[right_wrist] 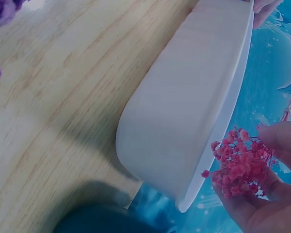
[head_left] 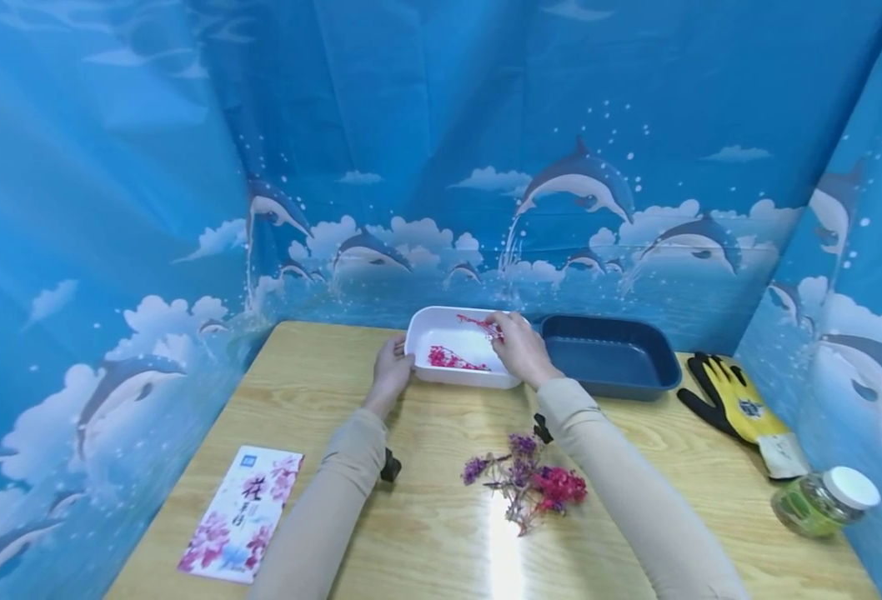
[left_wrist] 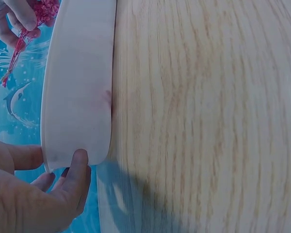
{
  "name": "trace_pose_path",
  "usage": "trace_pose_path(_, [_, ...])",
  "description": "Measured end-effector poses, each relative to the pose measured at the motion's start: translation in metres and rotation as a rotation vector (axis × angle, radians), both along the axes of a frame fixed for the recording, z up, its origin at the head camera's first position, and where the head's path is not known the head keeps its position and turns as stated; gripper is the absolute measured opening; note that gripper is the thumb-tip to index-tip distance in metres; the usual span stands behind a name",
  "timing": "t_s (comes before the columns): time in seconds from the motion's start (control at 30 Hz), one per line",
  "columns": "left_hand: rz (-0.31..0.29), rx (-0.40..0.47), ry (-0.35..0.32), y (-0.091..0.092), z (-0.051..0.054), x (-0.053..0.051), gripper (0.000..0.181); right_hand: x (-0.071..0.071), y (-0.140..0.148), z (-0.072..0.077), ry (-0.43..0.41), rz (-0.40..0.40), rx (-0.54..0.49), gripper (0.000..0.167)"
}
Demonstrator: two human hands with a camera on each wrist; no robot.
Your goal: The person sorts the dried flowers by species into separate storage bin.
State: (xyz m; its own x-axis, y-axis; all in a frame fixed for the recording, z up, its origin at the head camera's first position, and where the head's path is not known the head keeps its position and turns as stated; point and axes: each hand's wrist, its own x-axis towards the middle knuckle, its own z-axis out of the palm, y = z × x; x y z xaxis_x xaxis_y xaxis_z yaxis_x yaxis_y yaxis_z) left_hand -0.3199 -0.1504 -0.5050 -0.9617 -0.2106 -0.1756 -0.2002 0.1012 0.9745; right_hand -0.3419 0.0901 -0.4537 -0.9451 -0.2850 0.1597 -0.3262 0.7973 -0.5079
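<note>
My right hand (head_left: 519, 346) is over the right part of a white rectangular tray (head_left: 462, 377). Between its thumb and fingers it pinches a sprig of pinkish-red dried flowers (right_wrist: 242, 162), whose thin stems show beside the fingers in the left wrist view. A second red dried-flower sprig (head_left: 448, 358) lies on the tray's floor, towards the left. At the tray's left end my left hand (head_left: 392, 367) grips the rim and wall. In the left wrist view, the left hand's fingertips (left_wrist: 79, 158) touch the outer wall.
Right of the white tray is a dark blue tray (head_left: 609, 387). Purple and red dried flowers (head_left: 523, 479) lie nearer me. A yellow-and-black glove (head_left: 744, 410) and a white-lidded jar (head_left: 824, 502) are at the right; a floral packet (head_left: 244, 512) lies left. Dolphin-print curtains (head_left: 441, 150) surround the table.
</note>
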Motion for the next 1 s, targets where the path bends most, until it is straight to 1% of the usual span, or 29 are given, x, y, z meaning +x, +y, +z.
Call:
trace_pose_path(0.17, [0.001,-0.006,0.003,0.0,-0.001,-0.001,0.055,-0.002,-0.002,-0.002,0.018,0.001,-0.001,0.035])
trace_pose_path(0.27, [0.0,-0.012,-0.001,0.0,-0.001,0.0,0.055,-0.005,-0.002,-0.004,0.027,0.004,0.016,0.035])
trace_pose_path(0.4, [-0.004,-0.019,-0.01,0.0,-0.002,0.0,0.054,-0.006,-0.002,-0.008,0.027,0.004,0.043,0.033])
trace_pose_path(0.57, [-0.007,-0.017,-0.013,0.001,-0.003,-0.001,0.054,-0.005,-0.002,-0.01,0.019,0.003,0.048,0.031])
trace_pose_path(0.73, [-0.004,-0.013,-0.011,0.002,-0.002,0.0,0.054,-0.004,0.0,-0.012,0.012,0.013,0.062,0.038])
trace_pose_path(0.83, [-0.003,-0.009,-0.011,0.002,-0.002,0.001,0.055,-0.004,0.003,-0.011,0.002,0.001,0.05,0.042])
trace_pose_path(1.0, [0.0,-0.01,-0.002,0.001,-0.002,0.0,0.056,-0.003,0.01,-0.007,0.016,-0.034,0.008,0.041])
